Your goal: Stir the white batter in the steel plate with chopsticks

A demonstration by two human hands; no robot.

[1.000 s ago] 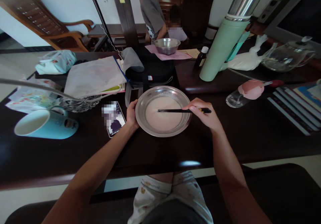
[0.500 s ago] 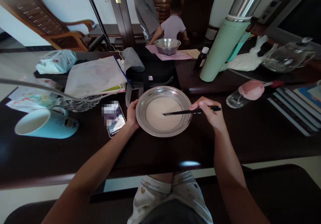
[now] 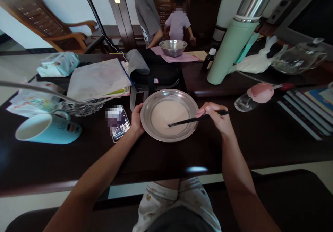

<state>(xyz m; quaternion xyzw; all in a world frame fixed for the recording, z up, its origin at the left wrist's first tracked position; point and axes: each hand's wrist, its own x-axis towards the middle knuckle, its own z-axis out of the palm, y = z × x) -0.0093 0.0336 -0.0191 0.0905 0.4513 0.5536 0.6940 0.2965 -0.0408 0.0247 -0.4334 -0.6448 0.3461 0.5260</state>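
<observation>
A shallow steel plate sits on the dark table in front of me, filled with pale batter. My left hand grips the plate's left rim. My right hand is closed on black chopsticks, whose tips rest in the batter near the plate's lower middle. A phone with a lit screen lies just left of my left hand.
A blue mug lies at the left, papers and a glass dish behind it. A green thermos, pink-capped bottle, books and glass kettle stand to the right. A steel bowl sits far back; two people stand beyond.
The chopstick tips have swept from the plate's middle down toward its near side, and my right hand shifted slightly right. The small person at the back has stood and turned away.
</observation>
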